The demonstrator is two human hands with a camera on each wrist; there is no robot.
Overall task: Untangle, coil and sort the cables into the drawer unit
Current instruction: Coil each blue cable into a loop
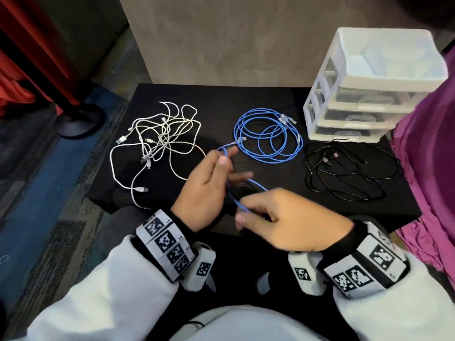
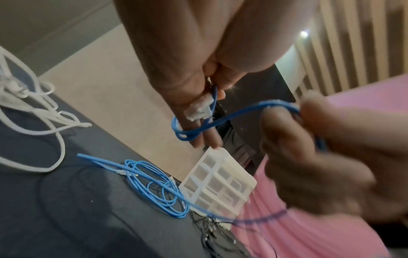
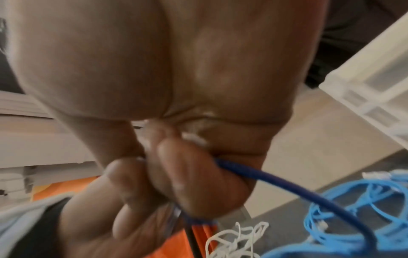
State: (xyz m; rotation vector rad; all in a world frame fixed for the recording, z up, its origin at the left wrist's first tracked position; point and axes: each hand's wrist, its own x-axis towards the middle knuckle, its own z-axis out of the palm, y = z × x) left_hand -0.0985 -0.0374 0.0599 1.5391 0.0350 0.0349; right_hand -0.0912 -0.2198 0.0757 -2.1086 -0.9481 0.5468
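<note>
A blue network cable runs between my two hands above the black mat. My left hand pinches a small loop of it near its clear plug, which lies against my fingers. Closer to me, my right hand grips the same cable with curled fingers. Its far end trails back to the loose blue cable pile mid-mat. A tangle of white cables lies at the left and black cables at the right. The white drawer unit stands at the back right.
The unit's top tray is open-topped and its three clear drawers below are closed. A purple cloth hangs along the right edge of the mat. A grey wall rises just behind the mat, and a black stand base sits on the carpet at the left.
</note>
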